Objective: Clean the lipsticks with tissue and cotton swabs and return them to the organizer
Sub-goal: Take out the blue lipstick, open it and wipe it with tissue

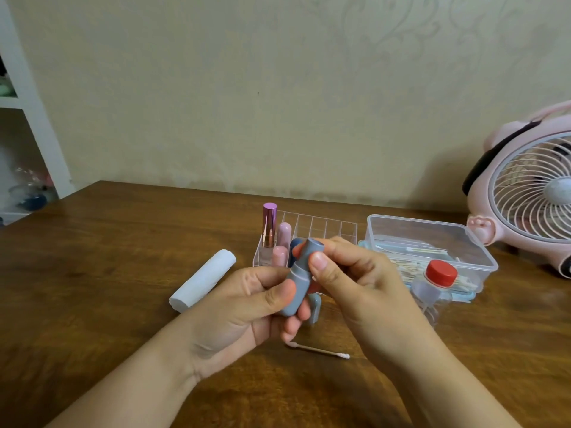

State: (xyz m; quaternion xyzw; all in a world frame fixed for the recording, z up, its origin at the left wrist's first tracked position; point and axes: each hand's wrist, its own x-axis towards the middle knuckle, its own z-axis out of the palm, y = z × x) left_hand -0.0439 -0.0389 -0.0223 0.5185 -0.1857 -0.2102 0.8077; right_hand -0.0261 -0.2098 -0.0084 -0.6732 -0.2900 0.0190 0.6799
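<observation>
Blue-grey lipstick (298,279) up in both hands, above the table and tilted, top end leaning away from the person. Left hand (247,307) closed round the lower barrel, thumb pressed across the front. Right hand (349,273) pinched shut on the upper part, thumb and fingertips at the cap end. Looks like the cap's being twisted or pulled — can't tell yet if it's going on or coming off.

Just under the hands: a matching blue-grey piece (315,305) on the table, maybe another cap or tube, mostly hidden. Nearer the person, below the left fingers, a used-looking cotton swab (318,350) lies flat. So my read: mid-clean on this one, or closing it up.

Beyond the hands, the clear organizer (318,227) — a purple-capped tube (269,222), two pink ones (282,242) and a dark blue one (295,244) stand at its left end; the rest of the slots look empty, plenty of room to drop this one in. That move needs the tube upright and lowered straight, w/o knocking its neighbours.

Left of the left hand, a tissue roll (202,281) on its side, an easy reach. Right of the right hand, a red-capped bottle (435,284) stands close — tip risk — w/ the swab box (432,239) behind it and a pink fan (525,193) further out. Open wood to the near left.
</observation>
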